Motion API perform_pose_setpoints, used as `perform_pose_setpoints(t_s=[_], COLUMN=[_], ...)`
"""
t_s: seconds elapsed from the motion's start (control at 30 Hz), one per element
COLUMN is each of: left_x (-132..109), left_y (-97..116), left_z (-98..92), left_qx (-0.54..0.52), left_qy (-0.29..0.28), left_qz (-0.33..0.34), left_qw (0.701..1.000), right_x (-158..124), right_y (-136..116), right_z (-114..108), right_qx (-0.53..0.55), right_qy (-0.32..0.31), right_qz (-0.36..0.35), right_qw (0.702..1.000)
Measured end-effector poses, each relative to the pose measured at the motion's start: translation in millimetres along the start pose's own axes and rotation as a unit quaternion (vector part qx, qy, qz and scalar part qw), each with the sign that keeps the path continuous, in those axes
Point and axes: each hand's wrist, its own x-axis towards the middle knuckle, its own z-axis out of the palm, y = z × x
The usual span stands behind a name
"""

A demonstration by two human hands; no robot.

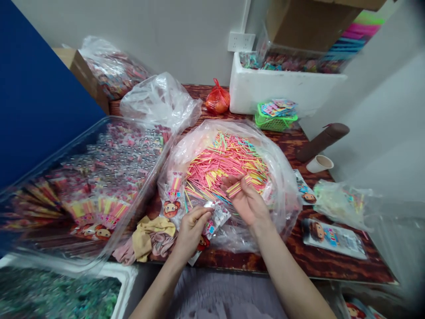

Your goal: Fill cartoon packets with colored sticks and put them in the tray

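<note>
A wide clear plastic bag (282,177) lies open on the wooden table, filled with a heap of thin pink, yellow and green sticks (222,161). My right hand (247,201) rests inside the bag with its fingers closed on a small bundle of sticks (239,186). My left hand (191,230) is at the bag's near edge, pinching an empty clear packet (215,217) printed with a cartoon monkey face. Another filled packet (172,195) lies against the bag's left side.
A big clear tray (83,186) of filled packets stands on the left, a crumpled cloth (149,239) in front. A white foam box (282,86), green basket (275,116), red bag (217,101), paper cup (319,163) and loose packets (334,238) lie behind and to the right.
</note>
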Motion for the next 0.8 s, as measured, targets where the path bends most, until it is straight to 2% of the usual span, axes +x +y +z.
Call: perform_pose_setpoints(t_s=[0.17, 0.23, 0.33, 0.43, 0.5, 0.67, 0.8], left_x=[-2, -2, -2, -1, -2, -4, -4], left_y=[-2, -2, -3, -5, -7, -11, -4], left_z=[0.8, 0.4, 0.0, -1.0, -2.4, -6.6, -12.1], left_qx=[-0.028, -0.039, -0.046, -0.064, -0.086, -0.135, -0.171], left_qy=[0.004, 0.011, 0.008, 0.01, 0.015, 0.047, 0.035], left_qz=[-0.014, -0.024, -0.024, -0.017, -0.024, -0.06, -0.063], left_qw=[0.999, 0.999, 0.999, 0.998, 0.996, 0.988, 0.983], right_x=[-1, -7, -19, -28, -33, -42, -46], right_y=[-2, -1, 1, 0, -3, -9, -10], right_z=[25, 28, 28, 28, 31, 46, 58], right_qx=[0.086, 0.078, -0.02, -0.164, -0.235, -0.315, -0.417], right_qy=[-0.007, -0.013, -0.027, -0.069, -0.092, -0.051, -0.09], right_qz=[0.064, 0.095, 0.108, 0.105, 0.087, -0.05, -0.131], right_qw=[0.994, 0.992, 0.994, 0.978, 0.964, 0.946, 0.895])
